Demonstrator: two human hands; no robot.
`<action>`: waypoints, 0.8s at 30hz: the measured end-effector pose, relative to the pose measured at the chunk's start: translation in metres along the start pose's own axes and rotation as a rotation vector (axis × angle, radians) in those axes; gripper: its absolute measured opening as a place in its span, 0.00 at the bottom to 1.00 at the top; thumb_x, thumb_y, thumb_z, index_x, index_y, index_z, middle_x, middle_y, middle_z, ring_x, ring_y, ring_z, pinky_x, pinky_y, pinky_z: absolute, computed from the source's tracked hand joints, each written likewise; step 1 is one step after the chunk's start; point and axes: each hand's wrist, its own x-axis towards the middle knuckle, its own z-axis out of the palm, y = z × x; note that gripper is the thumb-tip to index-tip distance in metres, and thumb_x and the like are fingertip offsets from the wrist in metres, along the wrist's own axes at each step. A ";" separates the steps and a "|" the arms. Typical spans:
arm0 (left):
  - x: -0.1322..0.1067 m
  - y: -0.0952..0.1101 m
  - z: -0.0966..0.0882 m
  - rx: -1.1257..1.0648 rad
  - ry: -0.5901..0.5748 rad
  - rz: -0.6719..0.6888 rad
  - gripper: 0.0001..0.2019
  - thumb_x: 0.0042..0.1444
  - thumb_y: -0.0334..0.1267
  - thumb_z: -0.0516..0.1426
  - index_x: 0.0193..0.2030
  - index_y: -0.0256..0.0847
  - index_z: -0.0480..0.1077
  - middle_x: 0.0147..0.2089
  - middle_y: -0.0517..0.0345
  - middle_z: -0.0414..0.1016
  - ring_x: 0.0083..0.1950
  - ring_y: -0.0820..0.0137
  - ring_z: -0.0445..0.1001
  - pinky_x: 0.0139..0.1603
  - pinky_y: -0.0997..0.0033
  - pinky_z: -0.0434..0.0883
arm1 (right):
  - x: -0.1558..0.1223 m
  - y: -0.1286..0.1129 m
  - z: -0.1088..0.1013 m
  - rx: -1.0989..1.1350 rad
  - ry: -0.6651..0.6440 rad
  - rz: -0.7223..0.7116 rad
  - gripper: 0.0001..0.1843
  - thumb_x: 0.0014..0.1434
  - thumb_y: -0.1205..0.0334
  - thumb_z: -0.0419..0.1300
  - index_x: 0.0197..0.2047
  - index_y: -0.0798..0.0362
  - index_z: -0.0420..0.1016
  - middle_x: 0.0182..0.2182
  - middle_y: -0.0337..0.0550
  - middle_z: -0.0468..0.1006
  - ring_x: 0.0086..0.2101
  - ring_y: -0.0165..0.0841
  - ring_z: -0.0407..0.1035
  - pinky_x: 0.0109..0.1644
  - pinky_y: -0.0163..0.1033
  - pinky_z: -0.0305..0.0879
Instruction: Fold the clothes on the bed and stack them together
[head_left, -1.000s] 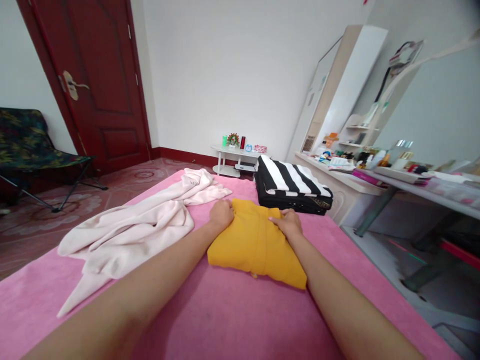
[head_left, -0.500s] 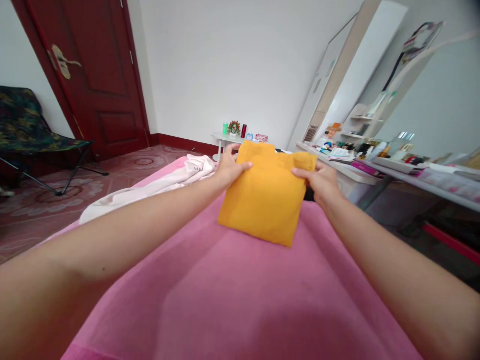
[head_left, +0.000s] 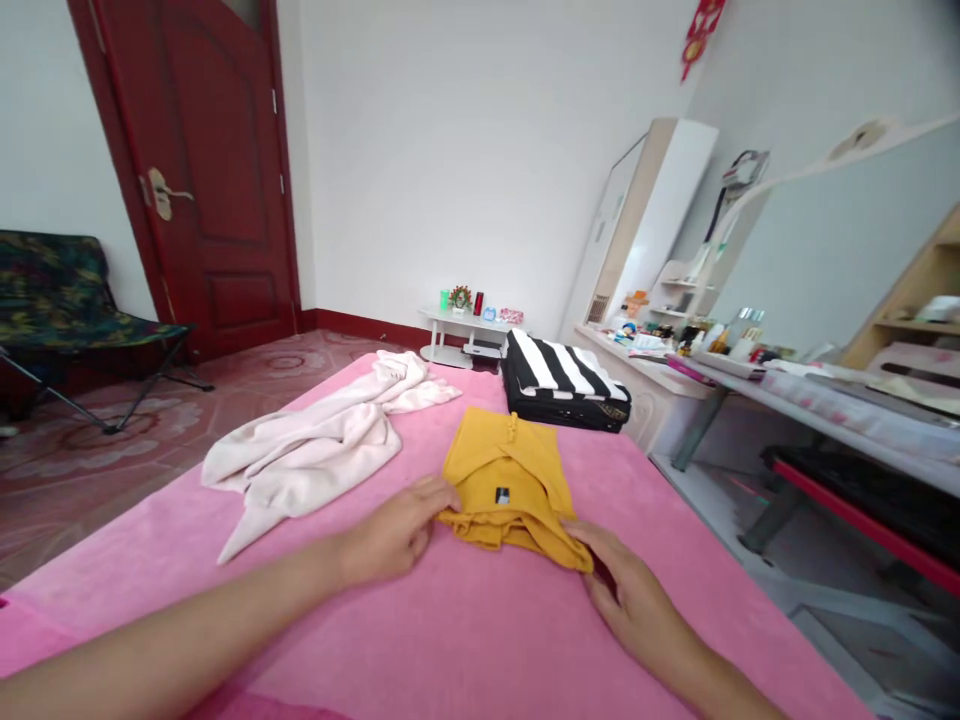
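Note:
A folded mustard-yellow hoodie [head_left: 536,475] lies on the pink bedspread in front of me, with a drawstring and a small dark label showing on top. At its near left corner, my left hand [head_left: 401,525] is closed on the fabric, fingertips curled over the edge. My right hand [head_left: 634,590] has the near right corner between fingers and thumb. A rumpled pale pink garment [head_left: 330,440] lies loosely to the left of the hoodie. Beyond it, to the right, a folded black-and-white striped garment [head_left: 559,365] rests on a black folded pile [head_left: 566,405].
The pink bedspread [head_left: 465,640] spreads under everything. To the right stand a dressing table [head_left: 847,400] with bottles and a stool with a red edge [head_left: 870,520]. A small white table [head_left: 465,322] is at the far wall. A folding chair [head_left: 90,320] stands left, near a red door [head_left: 225,200].
The yellow hoodie, held up in both hands before, is now down on the bedspread, nearer me, with its label side up. The view has shifted, and the striped garment is now visible.

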 end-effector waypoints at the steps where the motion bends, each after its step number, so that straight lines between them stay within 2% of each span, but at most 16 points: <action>1: -0.009 0.002 -0.002 0.030 -0.017 0.017 0.28 0.37 0.20 0.49 0.45 0.46 0.71 0.47 0.58 0.75 0.49 0.64 0.72 0.53 0.64 0.67 | -0.007 -0.001 -0.003 0.006 -0.019 0.019 0.32 0.44 0.75 0.50 0.53 0.48 0.71 0.52 0.45 0.74 0.52 0.39 0.68 0.59 0.49 0.62; 3: -0.012 0.010 -0.013 0.090 -0.046 0.060 0.28 0.38 0.20 0.49 0.46 0.45 0.71 0.46 0.59 0.76 0.47 0.65 0.73 0.52 0.64 0.67 | -0.002 -0.009 -0.020 0.009 -0.055 0.033 0.30 0.43 0.75 0.48 0.47 0.48 0.76 0.47 0.43 0.78 0.48 0.38 0.71 0.55 0.47 0.66; 4: -0.005 0.015 -0.021 0.113 -0.048 0.057 0.26 0.40 0.21 0.49 0.46 0.45 0.71 0.44 0.60 0.76 0.45 0.66 0.74 0.51 0.65 0.67 | 0.008 -0.015 -0.031 -0.001 -0.040 0.023 0.27 0.43 0.74 0.48 0.42 0.48 0.78 0.43 0.42 0.79 0.45 0.38 0.73 0.53 0.46 0.67; 6: 0.022 0.023 -0.035 0.140 -0.005 0.033 0.23 0.46 0.24 0.50 0.49 0.44 0.70 0.42 0.60 0.77 0.43 0.67 0.75 0.49 0.67 0.69 | 0.043 -0.027 -0.052 -0.040 0.092 -0.008 0.21 0.47 0.71 0.49 0.37 0.49 0.79 0.40 0.41 0.80 0.43 0.38 0.74 0.52 0.45 0.67; 8: 0.063 0.028 -0.040 0.163 0.085 0.013 0.21 0.51 0.28 0.50 0.52 0.42 0.69 0.43 0.59 0.78 0.44 0.67 0.75 0.49 0.67 0.69 | 0.089 -0.036 -0.063 -0.084 0.296 -0.022 0.18 0.50 0.68 0.51 0.40 0.50 0.79 0.41 0.42 0.80 0.44 0.38 0.73 0.54 0.44 0.65; 10: 0.104 0.025 -0.031 0.220 0.169 0.012 0.21 0.53 0.29 0.49 0.53 0.40 0.69 0.50 0.55 0.75 0.49 0.66 0.73 0.53 0.66 0.67 | 0.133 -0.040 -0.058 -0.111 0.430 -0.014 0.19 0.54 0.65 0.51 0.45 0.53 0.77 0.45 0.45 0.79 0.47 0.37 0.71 0.55 0.43 0.64; 12: 0.136 0.014 -0.010 0.290 0.209 -0.028 0.22 0.57 0.33 0.48 0.59 0.39 0.64 0.59 0.51 0.68 0.59 0.64 0.67 0.59 0.64 0.63 | 0.164 -0.035 -0.035 -0.186 0.465 0.025 0.22 0.57 0.63 0.49 0.53 0.55 0.72 0.52 0.47 0.74 0.53 0.37 0.66 0.59 0.42 0.59; 13: 0.145 0.006 0.003 0.317 0.184 -0.076 0.24 0.59 0.37 0.47 0.63 0.39 0.59 0.64 0.50 0.62 0.63 0.63 0.62 0.62 0.62 0.59 | 0.173 -0.029 -0.019 -0.238 0.430 0.067 0.24 0.59 0.62 0.48 0.57 0.56 0.68 0.57 0.48 0.69 0.57 0.37 0.61 0.61 0.43 0.55; 15: 0.153 -0.014 0.033 0.346 0.051 -0.215 0.26 0.62 0.42 0.45 0.67 0.41 0.52 0.70 0.51 0.51 0.68 0.60 0.52 0.66 0.54 0.52 | 0.178 -0.012 0.018 -0.333 0.226 0.220 0.27 0.63 0.58 0.44 0.64 0.55 0.59 0.63 0.48 0.59 0.63 0.38 0.51 0.64 0.48 0.49; 17: 0.148 -0.032 0.057 0.341 -0.039 -0.299 0.27 0.64 0.45 0.41 0.68 0.42 0.49 0.70 0.51 0.48 0.70 0.58 0.48 0.66 0.48 0.49 | 0.171 0.006 0.048 -0.371 -0.009 0.380 0.30 0.65 0.52 0.39 0.67 0.53 0.52 0.66 0.45 0.52 0.65 0.39 0.44 0.65 0.53 0.43; 18: 0.144 -0.039 0.065 0.333 -0.063 -0.317 0.27 0.64 0.46 0.39 0.69 0.43 0.47 0.71 0.52 0.47 0.70 0.58 0.48 0.66 0.47 0.48 | 0.167 0.014 0.058 -0.377 -0.086 0.425 0.31 0.66 0.50 0.36 0.68 0.52 0.49 0.67 0.44 0.50 0.65 0.39 0.42 0.66 0.55 0.41; 20: 0.138 -0.048 0.072 0.320 -0.085 -0.324 0.28 0.64 0.49 0.38 0.70 0.44 0.45 0.71 0.53 0.45 0.71 0.59 0.45 0.67 0.48 0.46 | 0.159 0.023 0.066 -0.375 -0.144 0.444 0.32 0.66 0.47 0.33 0.69 0.50 0.44 0.68 0.40 0.45 0.66 0.37 0.39 0.66 0.54 0.38; 24: 0.136 -0.050 0.070 0.315 -0.090 -0.335 0.29 0.64 0.52 0.36 0.70 0.46 0.43 0.72 0.56 0.43 0.71 0.61 0.43 0.68 0.50 0.44 | 0.157 0.028 0.061 -0.351 -0.139 0.444 0.32 0.65 0.45 0.34 0.69 0.46 0.43 0.68 0.36 0.44 0.66 0.35 0.37 0.67 0.51 0.39</action>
